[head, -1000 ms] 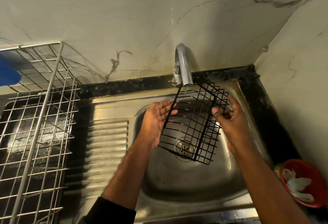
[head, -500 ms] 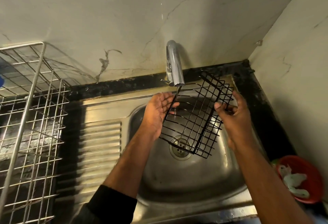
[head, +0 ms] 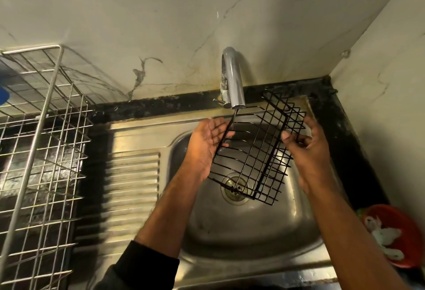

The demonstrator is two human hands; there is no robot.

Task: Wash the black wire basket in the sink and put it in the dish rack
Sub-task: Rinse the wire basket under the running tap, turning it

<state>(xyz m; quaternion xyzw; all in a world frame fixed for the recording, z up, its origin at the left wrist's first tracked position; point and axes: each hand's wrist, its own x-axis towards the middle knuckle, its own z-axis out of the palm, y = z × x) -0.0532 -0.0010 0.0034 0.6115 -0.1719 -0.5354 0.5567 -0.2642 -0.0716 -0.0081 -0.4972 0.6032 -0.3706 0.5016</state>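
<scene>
Right hand [head: 305, 149] pinches the basket [head: 250, 151] at its right wall; my left hand [head: 207, 144] lies flat against its left edge. Basket hangs tilted under the tap [head: 232, 78], long axis near-to-far. Rack [head: 41, 140] waits far left, nearer my left hand.

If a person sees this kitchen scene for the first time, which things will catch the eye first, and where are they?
First comes the black wire basket, held tilted over the steel sink, right under the chrome tap. The left hand lies flat against its left side and the right hand grips its right edge. Next, the silver dish rack fills the left side, and a red bowl sits at the lower right.
</scene>
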